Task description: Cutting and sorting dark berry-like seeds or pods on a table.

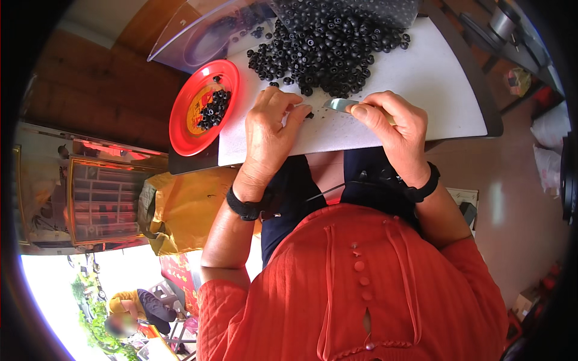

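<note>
My left hand [268, 123] is over the white board [445, 90], its thumb and forefinger drawn together. At the thumb tip is a small black part [309, 115], mostly covered by the fingers. In my right hand [394, 123] is a small knife with a short metal blade [339, 104], which points left toward the black part. Beyond both hands lies a large heap of small, round, hollow black parts [325, 51]. Dark crumbs are scattered on the board around the blade.
A red plate [180, 123] holding several black parts stands at the board's left. Behind it is a clear plastic bin [198, 36], tipped toward the heap. A yellow bag [192, 207] hangs below the table's left side. Another person [141, 307] sits at far lower left.
</note>
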`<action>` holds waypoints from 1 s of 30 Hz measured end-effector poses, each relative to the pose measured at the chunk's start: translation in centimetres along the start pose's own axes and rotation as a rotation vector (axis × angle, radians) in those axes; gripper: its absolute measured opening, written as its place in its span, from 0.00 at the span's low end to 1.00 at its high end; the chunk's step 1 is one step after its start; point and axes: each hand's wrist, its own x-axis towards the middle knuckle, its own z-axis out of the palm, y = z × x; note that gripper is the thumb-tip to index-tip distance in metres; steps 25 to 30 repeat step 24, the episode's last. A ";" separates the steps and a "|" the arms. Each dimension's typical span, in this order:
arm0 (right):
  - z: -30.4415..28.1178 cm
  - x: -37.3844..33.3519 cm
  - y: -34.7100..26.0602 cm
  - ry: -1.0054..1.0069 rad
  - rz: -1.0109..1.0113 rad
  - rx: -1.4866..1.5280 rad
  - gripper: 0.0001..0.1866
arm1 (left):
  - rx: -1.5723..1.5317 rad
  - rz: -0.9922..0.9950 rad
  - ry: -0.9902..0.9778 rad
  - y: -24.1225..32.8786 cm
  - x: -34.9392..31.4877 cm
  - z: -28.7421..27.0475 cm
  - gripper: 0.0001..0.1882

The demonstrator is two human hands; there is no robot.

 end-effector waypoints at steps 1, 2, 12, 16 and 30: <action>0.1 -0.1 0.1 0.000 -0.003 0.007 0.11 | 0.051 -0.080 0.030 0.1 -0.1 0.3 0.06; 0.1 -0.1 0.1 -0.001 -0.007 0.013 0.11 | 0.049 -0.079 0.032 0.2 -0.2 0.7 0.06; 0.0 -0.1 0.0 -0.004 -0.018 -0.046 0.12 | 0.115 0.078 -0.008 0.7 -0.5 0.5 0.09; 0.0 -0.1 0.2 -0.013 -0.029 -0.068 0.12 | 0.024 -0.011 0.051 0.4 -1.1 0.5 0.08; 0.0 -0.1 0.4 0.000 -0.038 -0.041 0.11 | 0.127 -0.004 0.002 0.2 0.0 0.8 0.07</action>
